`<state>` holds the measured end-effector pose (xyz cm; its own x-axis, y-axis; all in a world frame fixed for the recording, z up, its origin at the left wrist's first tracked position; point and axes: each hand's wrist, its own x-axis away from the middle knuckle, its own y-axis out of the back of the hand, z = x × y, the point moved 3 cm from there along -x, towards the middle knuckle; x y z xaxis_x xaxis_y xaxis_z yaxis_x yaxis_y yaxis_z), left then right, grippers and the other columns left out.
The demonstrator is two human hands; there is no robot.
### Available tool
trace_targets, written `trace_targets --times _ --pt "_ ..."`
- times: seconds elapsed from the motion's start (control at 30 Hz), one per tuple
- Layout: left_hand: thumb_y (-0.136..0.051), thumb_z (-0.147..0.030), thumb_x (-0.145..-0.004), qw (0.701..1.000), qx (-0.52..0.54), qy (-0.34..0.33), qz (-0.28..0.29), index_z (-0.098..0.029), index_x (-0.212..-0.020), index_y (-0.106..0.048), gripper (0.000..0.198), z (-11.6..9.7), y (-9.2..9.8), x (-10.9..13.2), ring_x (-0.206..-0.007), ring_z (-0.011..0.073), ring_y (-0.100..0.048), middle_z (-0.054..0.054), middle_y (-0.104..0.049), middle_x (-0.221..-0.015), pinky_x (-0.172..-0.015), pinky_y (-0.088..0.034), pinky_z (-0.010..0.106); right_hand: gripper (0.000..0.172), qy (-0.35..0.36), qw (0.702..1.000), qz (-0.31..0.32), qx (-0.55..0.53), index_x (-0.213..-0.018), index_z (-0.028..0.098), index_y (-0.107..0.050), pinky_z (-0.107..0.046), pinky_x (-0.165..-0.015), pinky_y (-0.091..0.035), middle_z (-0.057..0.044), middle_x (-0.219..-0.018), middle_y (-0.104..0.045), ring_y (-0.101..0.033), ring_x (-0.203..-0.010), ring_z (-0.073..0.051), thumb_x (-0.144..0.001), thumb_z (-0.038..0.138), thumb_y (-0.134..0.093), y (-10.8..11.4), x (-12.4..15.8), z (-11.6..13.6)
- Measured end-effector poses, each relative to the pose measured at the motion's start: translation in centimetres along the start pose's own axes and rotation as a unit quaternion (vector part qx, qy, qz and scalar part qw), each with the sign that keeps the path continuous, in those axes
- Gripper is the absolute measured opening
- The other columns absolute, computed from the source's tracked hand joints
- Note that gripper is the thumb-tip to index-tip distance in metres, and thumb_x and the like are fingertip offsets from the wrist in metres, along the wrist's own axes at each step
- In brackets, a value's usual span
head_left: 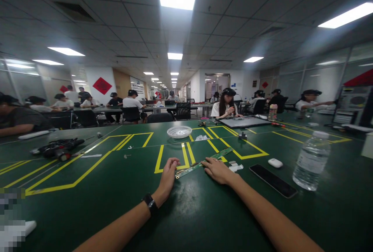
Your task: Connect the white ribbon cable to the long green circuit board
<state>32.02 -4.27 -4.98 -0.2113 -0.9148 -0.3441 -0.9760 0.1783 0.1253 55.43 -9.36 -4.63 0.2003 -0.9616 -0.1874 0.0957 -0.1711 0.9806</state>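
A long, narrow green circuit board (189, 171) lies slantwise on the green table in front of me. My right hand (218, 170) is palm down over the board's middle, its fingers closed around the edges. Beyond that hand the board's far end slopes up to the right. At the near left end is my left hand (168, 175), turned on its side with the fingers curled in. What those fingers hold, if anything, is hidden. Small brownish strips (194, 164) lie along the board's far edge. Right of my right hand are white and clear scraps (236, 167).
A white basket (179, 131) stands ahead, among yellow tape outlines (159, 159). On the right are a black phone (272, 180), a white earphone case (275, 162) and a water bottle (311, 160). Dark tools with cables (58, 149) lie left. A person (225, 106) sits across the table.
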Motion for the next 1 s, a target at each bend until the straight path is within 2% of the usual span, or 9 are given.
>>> trace_targets --times 0.17,0.27,0.4,0.5,0.57,0.67,0.8,1.0 --pt "-0.043 -0.043 -0.083 1.0 -0.001 0.001 -0.004 -0.021 -0.092 -0.057 0.028 0.0 -0.1 0.0 -0.085 0.0201 -0.055 0.005 -0.062 -0.089 -0.072 -0.041 0.029 0.032 0.014 0.999 -0.021 -0.037 -0.113 0.016 -0.059 -0.032 -0.094 -0.038 -0.012 -0.116 -0.056 -0.053 -0.107 -0.021 -0.092 0.032 -0.041 1.2 0.7 0.2" --pt "-0.043 -0.043 -0.083 1.0 -0.005 0.0 -0.004 -0.021 -0.092 -0.056 0.027 0.0 0.0 0.0 -0.085 0.02 -0.055 0.005 -0.062 -0.09 -0.072 -0.041 0.029 0.027 0.01 0.999 -0.03 -0.023 -0.101 0.016 -0.061 -0.03 -0.087 -0.04 -0.009 -0.104 -0.059 -0.056 -0.097 -0.02 -0.091 0.033 -0.043 1.9 1.0 0.6" --pt "-0.04 -0.042 -0.085 1.0 -0.008 -0.002 0.003 -0.021 -0.094 -0.056 0.027 0.0 0.0 0.0 -0.088 0.0204 -0.054 0.004 -0.061 -0.091 -0.074 -0.04 0.029 0.023 -0.007 0.999 -0.05 -0.006 -0.095 0.019 -0.059 -0.03 -0.082 -0.039 -0.006 -0.094 -0.061 -0.057 -0.09 -0.019 -0.092 0.035 -0.043 2.3 1.0 1.7" --pt "-0.039 -0.042 -0.086 1.0 -0.006 0.0 0.007 -0.022 -0.094 -0.055 0.027 0.1 0.0 -0.1 -0.089 0.0205 -0.053 0.004 -0.061 -0.092 -0.074 -0.04 0.029 0.024 -0.052 0.995 -0.081 0.002 -0.1 0.019 -0.057 -0.032 -0.082 -0.039 -0.008 -0.097 -0.061 -0.056 -0.092 -0.021 -0.092 0.037 -0.043 2.1 1.0 2.3" --pt "-0.039 -0.042 -0.086 1.0 -0.004 -0.001 0.01 -0.022 -0.094 -0.055 0.027 0.2 0.0 -0.1 -0.09 0.0203 -0.053 0.004 -0.061 -0.093 -0.074 -0.04 0.028 0.031 -0.098 0.991 -0.09 0.019 -0.107 0.018 -0.056 -0.036 -0.083 -0.039 -0.011 -0.105 -0.059 -0.054 -0.098 -0.025 -0.089 0.042 -0.046 1.8 1.0 2.5" --pt "-0.042 -0.042 -0.084 1.0 -0.002 0.001 0.012 -0.021 -0.094 -0.056 0.026 0.4 -0.1 -0.1 -0.089 0.0199 -0.053 0.004 -0.061 -0.095 -0.074 -0.04 0.028 0.043 -0.152 0.986 -0.061 0.041 -0.115 0.018 -0.054 -0.04 -0.084 -0.04 -0.014 -0.114 -0.055 -0.05 -0.106 -0.03 -0.083 0.047 -0.053 1.3 1.0 2.7" --pt "-0.044 -0.042 -0.083 1.0 -0.001 0.007 0.012 -0.021 -0.094 -0.056 0.027 0.2 -0.1 0.0 -0.086 0.0196 -0.054 0.005 -0.062 -0.095 -0.073 -0.04 0.027 0.035 -0.153 0.987 -0.029 0.032 -0.117 0.018 -0.054 -0.037 -0.083 -0.042 -0.014 -0.112 -0.056 -0.052 -0.103 -0.029 -0.085 0.031 -0.049 1.3 1.0 3.1" --pt "-0.045 -0.04 -0.082 1.0 0.012 0.004 0.014 -0.02 -0.093 -0.057 0.025 0.3 -0.2 -0.1 -0.086 0.0191 -0.055 0.004 -0.062 -0.092 -0.073 -0.041 0.027 0.048 -0.144 0.989 -0.027 0.008 -0.121 0.017 -0.051 -0.031 -0.081 -0.042 -0.012 -0.111 -0.055 -0.056 -0.097 -0.023 -0.074 0.009 -0.049 1.6 1.1 2.6"
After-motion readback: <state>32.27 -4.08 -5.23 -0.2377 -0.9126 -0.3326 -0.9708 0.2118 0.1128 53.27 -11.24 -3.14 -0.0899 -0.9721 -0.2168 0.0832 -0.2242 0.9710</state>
